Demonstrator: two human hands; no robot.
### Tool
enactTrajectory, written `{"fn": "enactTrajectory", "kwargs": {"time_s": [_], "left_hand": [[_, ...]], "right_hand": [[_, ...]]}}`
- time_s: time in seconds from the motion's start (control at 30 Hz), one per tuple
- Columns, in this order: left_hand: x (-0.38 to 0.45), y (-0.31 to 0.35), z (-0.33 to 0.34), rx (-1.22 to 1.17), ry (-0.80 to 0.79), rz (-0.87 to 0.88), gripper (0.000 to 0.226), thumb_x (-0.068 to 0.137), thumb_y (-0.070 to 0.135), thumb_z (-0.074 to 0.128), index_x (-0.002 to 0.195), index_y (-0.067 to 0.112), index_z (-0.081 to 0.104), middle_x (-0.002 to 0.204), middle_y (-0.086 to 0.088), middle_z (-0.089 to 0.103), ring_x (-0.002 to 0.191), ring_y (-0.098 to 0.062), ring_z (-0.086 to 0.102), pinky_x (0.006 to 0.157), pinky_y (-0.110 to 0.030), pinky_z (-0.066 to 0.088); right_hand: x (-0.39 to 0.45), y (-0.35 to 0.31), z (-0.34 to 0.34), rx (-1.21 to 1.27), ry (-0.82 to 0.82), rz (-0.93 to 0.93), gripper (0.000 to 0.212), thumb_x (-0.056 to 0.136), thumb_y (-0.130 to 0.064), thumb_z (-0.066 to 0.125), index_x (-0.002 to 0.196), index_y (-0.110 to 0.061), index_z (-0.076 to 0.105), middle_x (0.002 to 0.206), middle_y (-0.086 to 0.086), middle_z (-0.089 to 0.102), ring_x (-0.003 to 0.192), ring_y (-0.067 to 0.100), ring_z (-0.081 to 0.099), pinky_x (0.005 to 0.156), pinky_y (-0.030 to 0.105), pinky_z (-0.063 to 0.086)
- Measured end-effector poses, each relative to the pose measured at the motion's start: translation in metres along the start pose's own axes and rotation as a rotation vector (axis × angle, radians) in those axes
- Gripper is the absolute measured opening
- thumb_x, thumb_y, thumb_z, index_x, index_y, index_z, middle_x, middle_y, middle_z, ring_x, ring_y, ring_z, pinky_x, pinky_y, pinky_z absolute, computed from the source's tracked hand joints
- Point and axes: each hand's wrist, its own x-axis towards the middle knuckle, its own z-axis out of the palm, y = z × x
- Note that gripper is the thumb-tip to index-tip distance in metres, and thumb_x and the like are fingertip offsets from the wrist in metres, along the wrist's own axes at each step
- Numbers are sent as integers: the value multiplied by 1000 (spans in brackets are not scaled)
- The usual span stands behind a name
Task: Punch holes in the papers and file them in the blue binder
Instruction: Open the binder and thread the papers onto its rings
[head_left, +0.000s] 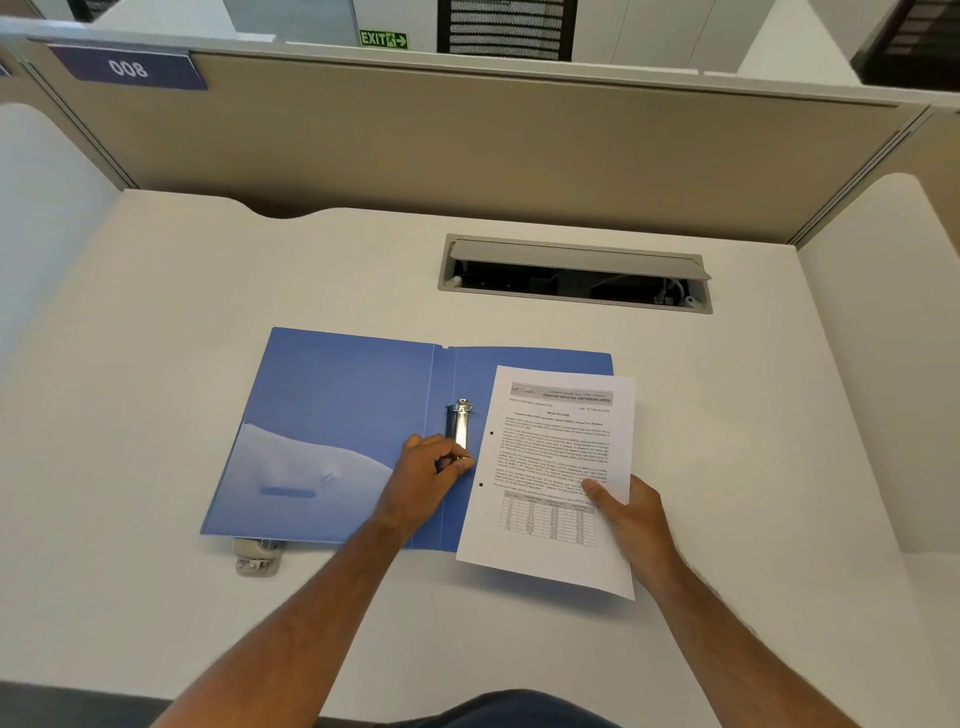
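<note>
The left hand (426, 475) reaches in from 6 o'clock, its fingers curled on the lower end of the metal clip (461, 434). The right hand (631, 517) pinches the paper (556, 467) at its 4 o'clock corner. The paper's long axis runs 12 to 6, with its two punched holes toward 9. The blue binder (337, 415) lies open flat on the desk (727, 441), and the paper covers its right half. A hole punch (257, 557) peeks out at the binder's 7 o'clock corner.

Flat plastic binder (337, 405) is solid blue, shiny silver ring clip (461, 428) inside. Printed paper sheet (558, 467) is white with black text and a grey header band. Off-white worktop (208, 270), beige hole punch (258, 557).
</note>
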Motion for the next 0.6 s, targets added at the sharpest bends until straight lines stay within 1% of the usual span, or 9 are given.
{"fn": "enactTrajectory", "kwargs": {"time_s": [0.1, 0.17, 0.27, 0.37, 0.43, 0.5, 0.57, 0.6], "left_hand": [[-1, 2, -1, -15, 8, -9, 9, 98, 37, 66, 103, 32, 71, 102, 14, 62, 106, -14, 54, 85, -17, 48], [-2, 3, -3, -3, 19, -4, 10, 97, 37, 67, 104, 31, 71, 100, 14, 62, 105, -14, 54, 85, -18, 48], [-2, 2, -4, 12, 26, 13, 14, 96, 38, 69, 107, 29, 71, 100, 15, 62, 103, -14, 57, 89, -25, 53], [-6, 0, -7, -84, 37, 24, 27, 94, 37, 73, 118, 27, 68, 112, 10, 62, 104, -15, 62, 90, -25, 57], [-11, 3, -10, -174, 81, 13, 26, 94, 28, 73, 119, 26, 64, 115, 5, 61, 100, -14, 66, 85, -21, 58], [-19, 7, -13, -244, 128, 3, 23, 96, 20, 70, 117, 26, 63, 112, 2, 63, 95, -8, 67, 78, -13, 56], [-24, 7, -14, -284, 149, -5, 21, 98, 19, 68, 118, 23, 65, 110, 1, 65, 92, -2, 67, 76, -8, 53], [-26, 7, -14, -289, 152, -9, 21, 98, 19, 68, 118, 22, 66, 110, 1, 65, 92, -3, 67, 75, -7, 52]], "right_hand": [[1, 2, 0, -7, 3, 8, 27, 96, -26, 76, 123, -21, 73, 113, -8, 81, 98, 16, 80, 85, 39, 64], [1, 2, 0, -8, 5, 12, 28, 96, -27, 76, 123, -21, 73, 113, -7, 81, 98, 17, 80, 86, 42, 65], [0, 1, 0, 7, 6, 10, 28, 96, -26, 76, 123, -21, 73, 113, -7, 81, 99, 18, 80, 86, 42, 65], [-4, -2, 0, 22, 2, 9, 28, 96, -27, 76, 123, -22, 73, 114, -6, 81, 98, 18, 80, 84, 41, 65], [-6, -5, -1, 34, 8, 8, 27, 96, -27, 76, 122, -23, 72, 114, -6, 81, 96, 18, 80, 81, 38, 65], [-7, -9, 0, 47, 15, 1, 26, 96, -26, 76, 121, -23, 72, 113, -6, 81, 96, 18, 80, 79, 36, 65], [-8, -15, 1, 55, 17, -12, 25, 96, -26, 76, 120, -22, 73, 112, -7, 81, 95, 17, 80, 77, 34, 65], [-8, -18, 1, 56, 19, -18, 26, 95, -26, 76, 120, -22, 73, 112, -8, 81, 96, 17, 80, 77, 34, 65]]}}
